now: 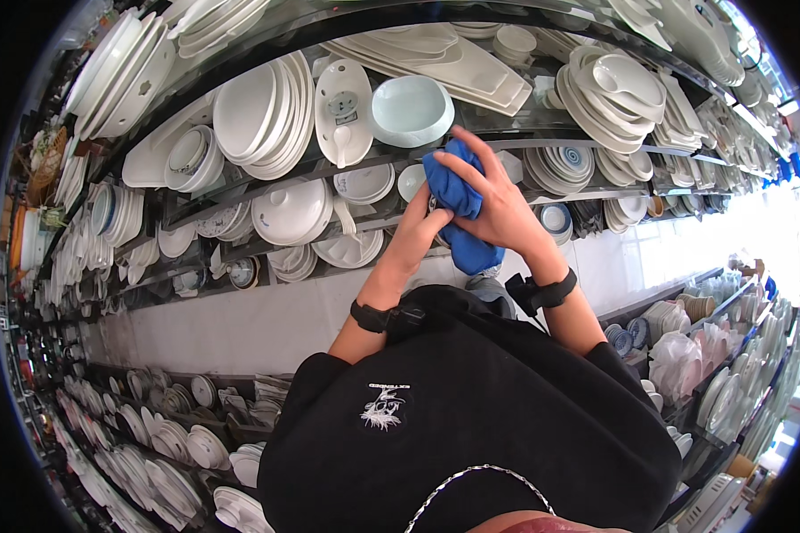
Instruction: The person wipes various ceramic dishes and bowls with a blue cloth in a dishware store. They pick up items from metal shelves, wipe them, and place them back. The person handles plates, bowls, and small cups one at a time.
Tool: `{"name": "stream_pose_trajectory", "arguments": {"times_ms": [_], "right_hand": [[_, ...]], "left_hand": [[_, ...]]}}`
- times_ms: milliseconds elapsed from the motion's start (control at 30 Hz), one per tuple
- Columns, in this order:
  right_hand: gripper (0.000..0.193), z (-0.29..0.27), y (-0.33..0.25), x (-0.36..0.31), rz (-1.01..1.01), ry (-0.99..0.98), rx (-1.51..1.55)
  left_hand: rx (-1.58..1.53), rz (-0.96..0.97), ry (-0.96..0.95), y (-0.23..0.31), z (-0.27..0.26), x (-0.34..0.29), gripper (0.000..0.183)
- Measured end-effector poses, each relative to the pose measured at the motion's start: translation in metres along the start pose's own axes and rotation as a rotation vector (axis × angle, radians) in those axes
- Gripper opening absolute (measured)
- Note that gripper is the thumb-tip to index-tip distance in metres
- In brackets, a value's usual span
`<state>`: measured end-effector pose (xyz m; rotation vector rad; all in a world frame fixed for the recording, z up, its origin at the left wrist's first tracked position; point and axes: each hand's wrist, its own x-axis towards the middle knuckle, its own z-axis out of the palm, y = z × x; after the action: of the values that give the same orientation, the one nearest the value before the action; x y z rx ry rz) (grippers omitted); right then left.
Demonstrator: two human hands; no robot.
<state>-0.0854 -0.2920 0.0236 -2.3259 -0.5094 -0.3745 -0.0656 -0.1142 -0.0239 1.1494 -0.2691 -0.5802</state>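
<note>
Centrally in the head view, a bunched blue cloth (458, 188) sits between both hands, just beside a pale bowl (411, 111) on the shelf. The left hand (409, 233) clamps its left side — fingers partly hidden — while the right hand (504, 211) grips it with fingers spread.

Blue cloth (455, 194), bunched, creased, held between left hand (415, 233) and right hand (500, 209); upper part wadded up, lower part hanging out below.
</note>
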Motion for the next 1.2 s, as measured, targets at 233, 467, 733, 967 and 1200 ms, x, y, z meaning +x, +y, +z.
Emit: {"name": "stream_pose_trajectory", "arguments": {"times_ms": [233, 467, 733, 967, 1200], "right_hand": [[0.051, 0.013, -0.005, -0.001, 0.042, 0.202, 0.112], [0.050, 0.024, 0.007, -0.007, 0.130, 0.508, 0.268], [0.032, 0.047, 0.035, -0.017, 0.297, 0.824, 0.833], [0.023, 0.045, 0.032, -0.048, 0.546, 0.958, 1.276], [0.038, 0.010, 0.011, -0.039, 0.331, 1.012, 0.452]], "left_hand": [[-0.115, 0.110, 0.000, -0.001, 0.007, -0.004, 0.056], [0.442, 0.426, 0.138, 0.003, 0.031, 0.010, 0.050], [0.800, 0.603, 0.217, 0.015, 0.069, 0.016, 0.043], [0.880, 0.941, -0.164, 0.016, 0.067, 0.039, 0.052], [0.366, 0.608, -0.200, 0.005, 0.060, 0.032, 0.072]]}}
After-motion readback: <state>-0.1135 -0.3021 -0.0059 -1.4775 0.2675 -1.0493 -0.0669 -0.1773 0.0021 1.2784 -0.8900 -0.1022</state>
